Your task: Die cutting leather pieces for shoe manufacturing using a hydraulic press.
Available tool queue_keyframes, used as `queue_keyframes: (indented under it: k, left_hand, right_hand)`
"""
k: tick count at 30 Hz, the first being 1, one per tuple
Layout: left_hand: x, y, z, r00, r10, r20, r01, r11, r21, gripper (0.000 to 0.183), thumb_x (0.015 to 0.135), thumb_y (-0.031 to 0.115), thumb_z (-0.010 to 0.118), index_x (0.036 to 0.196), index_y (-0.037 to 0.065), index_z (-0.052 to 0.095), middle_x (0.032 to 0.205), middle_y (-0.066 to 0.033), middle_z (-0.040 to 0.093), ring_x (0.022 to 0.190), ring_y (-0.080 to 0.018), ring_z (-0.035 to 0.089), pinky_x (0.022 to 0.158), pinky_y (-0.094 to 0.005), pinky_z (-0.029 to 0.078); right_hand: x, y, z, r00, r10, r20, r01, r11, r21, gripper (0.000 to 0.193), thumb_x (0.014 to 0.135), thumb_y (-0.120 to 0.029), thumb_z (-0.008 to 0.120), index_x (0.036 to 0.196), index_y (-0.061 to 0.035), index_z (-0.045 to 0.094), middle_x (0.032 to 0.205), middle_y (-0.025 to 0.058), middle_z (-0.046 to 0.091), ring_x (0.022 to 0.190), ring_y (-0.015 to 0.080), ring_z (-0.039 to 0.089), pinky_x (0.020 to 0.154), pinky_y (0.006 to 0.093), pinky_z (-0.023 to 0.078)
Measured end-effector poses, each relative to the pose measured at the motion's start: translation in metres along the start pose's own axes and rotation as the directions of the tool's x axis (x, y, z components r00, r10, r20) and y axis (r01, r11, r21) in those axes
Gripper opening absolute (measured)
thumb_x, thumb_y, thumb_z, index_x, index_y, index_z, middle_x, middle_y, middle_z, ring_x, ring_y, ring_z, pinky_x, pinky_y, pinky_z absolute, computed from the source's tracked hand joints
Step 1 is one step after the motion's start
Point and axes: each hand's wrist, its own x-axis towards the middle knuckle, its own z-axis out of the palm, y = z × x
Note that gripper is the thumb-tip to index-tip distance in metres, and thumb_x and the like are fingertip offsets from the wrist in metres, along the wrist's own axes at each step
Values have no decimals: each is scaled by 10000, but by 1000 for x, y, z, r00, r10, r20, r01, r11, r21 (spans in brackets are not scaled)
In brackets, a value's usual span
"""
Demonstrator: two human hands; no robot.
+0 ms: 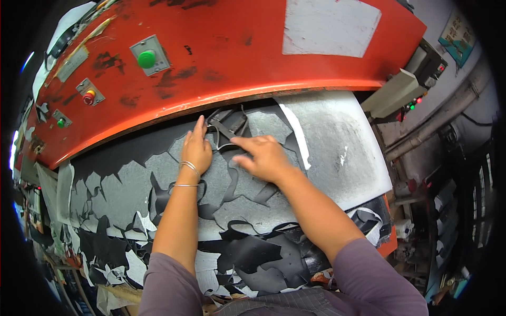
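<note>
A dark metal cutting die with curved walls and cross bars sits near the press's lower edge, on the far part of a sheet of black material. My left hand lies just left of the die, fingers stretched out and pointing away from me. Whether its fingertips touch the die I cannot tell. My right hand is at the die's near right side, fingertips against its edge and thumb apart. Under both hands spreads a worn grey-white cutting board, with black cut strips on it.
A red press beam with a green button and a red stop button hangs over the board's far edge. Black and white scraps pile along the near side. A control box stands at the right.
</note>
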Motion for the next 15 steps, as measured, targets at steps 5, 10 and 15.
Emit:
queue_keyframes:
  k: [5,10,15]
  left_hand:
    - [4,3,13,994,8,-107,-24,988,-153,692,828,-31,453,1474,86,232,1290,-180,575,1226,-367,504,1022,-402,396]
    - [1,11,16,976,-116,-186,57,953,-296,663,819,-44,437,1452,50,265,1273,-183,579,1151,-364,553,972,-407,437]
    - [-1,7,25,942,-171,-287,64,936,-347,646,841,-36,428,1454,80,258,1235,-170,606,1110,-362,586,933,-399,460]
  right_hand:
    - [61,26,-10,952,-301,-50,289,943,-166,243,827,-143,560,1054,-110,638,1003,95,655,958,275,602,810,391,478]
    - [105,25,1,681,-604,415,703,697,-140,192,818,-171,552,946,-110,681,1109,9,636,1106,199,557,862,360,474]
    - [126,25,-7,407,-652,640,880,469,-82,169,792,-170,568,875,-104,699,1155,-29,631,1174,184,520,920,351,445]
